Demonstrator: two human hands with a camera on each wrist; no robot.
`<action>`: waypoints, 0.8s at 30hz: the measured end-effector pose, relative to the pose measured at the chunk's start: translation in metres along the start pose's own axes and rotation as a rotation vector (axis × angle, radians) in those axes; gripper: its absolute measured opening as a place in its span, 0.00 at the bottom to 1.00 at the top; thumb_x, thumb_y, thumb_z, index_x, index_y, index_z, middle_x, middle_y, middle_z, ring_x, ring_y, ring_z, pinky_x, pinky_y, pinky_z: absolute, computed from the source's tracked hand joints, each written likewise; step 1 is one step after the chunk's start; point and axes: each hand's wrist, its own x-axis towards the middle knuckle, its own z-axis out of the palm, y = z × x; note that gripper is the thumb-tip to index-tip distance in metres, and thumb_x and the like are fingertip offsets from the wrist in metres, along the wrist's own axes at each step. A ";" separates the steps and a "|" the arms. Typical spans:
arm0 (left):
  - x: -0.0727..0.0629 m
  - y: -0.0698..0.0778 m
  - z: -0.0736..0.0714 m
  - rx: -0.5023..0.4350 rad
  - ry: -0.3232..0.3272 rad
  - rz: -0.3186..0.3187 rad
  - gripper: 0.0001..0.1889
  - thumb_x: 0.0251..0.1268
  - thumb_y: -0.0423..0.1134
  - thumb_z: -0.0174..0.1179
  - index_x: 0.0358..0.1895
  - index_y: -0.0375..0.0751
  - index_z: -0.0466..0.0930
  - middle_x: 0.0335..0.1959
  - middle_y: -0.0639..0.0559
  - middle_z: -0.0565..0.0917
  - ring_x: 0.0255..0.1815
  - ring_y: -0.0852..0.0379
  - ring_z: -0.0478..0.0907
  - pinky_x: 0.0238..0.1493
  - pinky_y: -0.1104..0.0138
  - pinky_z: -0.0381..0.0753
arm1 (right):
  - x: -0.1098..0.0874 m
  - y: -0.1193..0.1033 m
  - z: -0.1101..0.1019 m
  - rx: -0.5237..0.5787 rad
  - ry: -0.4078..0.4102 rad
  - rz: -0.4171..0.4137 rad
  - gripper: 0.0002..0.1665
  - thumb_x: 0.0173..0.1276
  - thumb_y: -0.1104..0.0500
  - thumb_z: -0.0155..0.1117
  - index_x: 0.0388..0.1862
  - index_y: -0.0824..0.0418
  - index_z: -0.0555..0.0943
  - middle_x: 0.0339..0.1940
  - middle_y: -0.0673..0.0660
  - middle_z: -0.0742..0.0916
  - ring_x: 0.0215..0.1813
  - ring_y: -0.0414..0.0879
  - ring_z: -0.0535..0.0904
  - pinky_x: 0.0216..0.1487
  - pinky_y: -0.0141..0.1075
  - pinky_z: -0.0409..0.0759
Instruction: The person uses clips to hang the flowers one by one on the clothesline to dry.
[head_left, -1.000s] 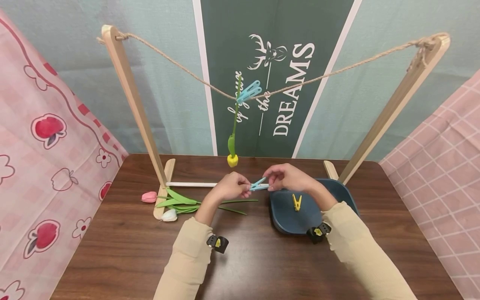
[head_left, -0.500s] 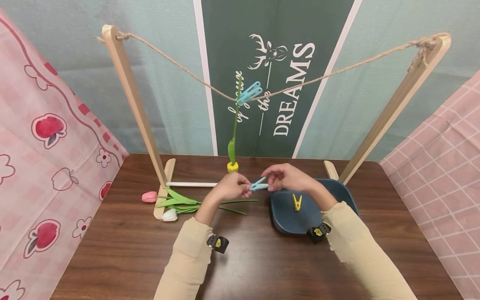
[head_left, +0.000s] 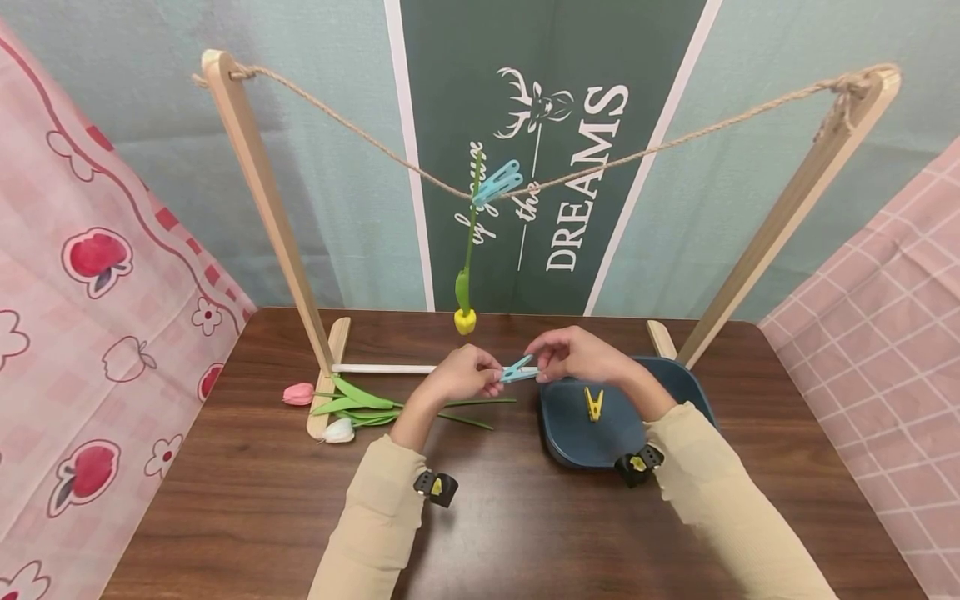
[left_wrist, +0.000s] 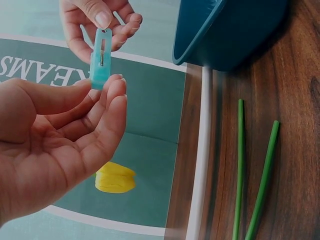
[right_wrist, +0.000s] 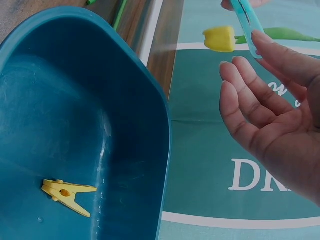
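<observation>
Between both hands is a light blue clothespin (head_left: 516, 374). My left hand (head_left: 463, 372) pinches its left end with thumb and fingers. On the spread legs at the other end, my right hand (head_left: 576, 355) has its thumb and a finger. The left wrist view shows the clothespin (left_wrist: 101, 62) lengthwise, with the right thumb on its far tip. Above the hands, a yellow tulip (head_left: 465, 322) hangs head down from a rope (head_left: 352, 127), its stem held by another light blue clothespin (head_left: 498, 182). A pink tulip (head_left: 298, 394) and a white tulip (head_left: 339, 431) lie on the table at left.
Two wooden posts (head_left: 264, 196) carry the rope, with a white rod (head_left: 382, 368) low between them. A dark blue basin (head_left: 555, 442) stands beneath the right forearm and holds a yellow clothespin (head_left: 594, 404). Curtains enclose the brown table (head_left: 510, 533).
The hanging yellow tulip sways slightly, its head dipping half a second ago and now back higher. Both hands stay almost still on the light blue clothespin.
</observation>
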 end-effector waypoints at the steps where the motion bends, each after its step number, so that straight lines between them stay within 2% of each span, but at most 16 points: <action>1: 0.000 0.000 0.000 -0.004 -0.001 -0.002 0.07 0.64 0.27 0.52 0.35 0.25 0.79 0.25 0.41 0.82 0.24 0.56 0.79 0.35 0.61 0.80 | 0.000 0.000 0.000 -0.005 0.003 -0.001 0.18 0.54 0.69 0.66 0.45 0.67 0.78 0.27 0.56 0.80 0.29 0.47 0.76 0.31 0.36 0.75; 5: -0.001 0.001 0.000 -0.018 -0.005 -0.011 0.08 0.64 0.27 0.51 0.35 0.24 0.78 0.29 0.36 0.82 0.24 0.57 0.78 0.35 0.61 0.80 | 0.000 -0.001 0.000 -0.025 0.010 -0.010 0.17 0.54 0.69 0.67 0.44 0.67 0.79 0.27 0.55 0.81 0.29 0.47 0.76 0.31 0.35 0.75; 11: 0.000 0.001 0.000 -0.040 -0.010 -0.018 0.08 0.65 0.27 0.51 0.36 0.24 0.78 0.28 0.37 0.82 0.24 0.59 0.78 0.33 0.65 0.80 | 0.002 -0.001 -0.002 -0.047 0.017 -0.037 0.16 0.54 0.69 0.66 0.44 0.68 0.79 0.27 0.54 0.81 0.29 0.46 0.75 0.31 0.33 0.74; 17: 0.001 0.000 0.000 -0.053 -0.022 -0.010 0.08 0.65 0.26 0.50 0.37 0.23 0.77 0.31 0.34 0.81 0.24 0.60 0.77 0.33 0.66 0.80 | 0.003 -0.002 -0.002 -0.059 0.022 -0.042 0.15 0.53 0.69 0.67 0.42 0.68 0.80 0.28 0.55 0.81 0.30 0.46 0.76 0.32 0.33 0.75; 24: 0.000 0.001 -0.001 -0.067 -0.019 -0.020 0.08 0.65 0.27 0.50 0.37 0.23 0.77 0.26 0.40 0.81 0.26 0.56 0.79 0.36 0.62 0.80 | 0.003 -0.006 -0.002 -0.067 0.029 -0.042 0.15 0.52 0.71 0.67 0.40 0.70 0.80 0.28 0.55 0.82 0.30 0.46 0.77 0.32 0.33 0.76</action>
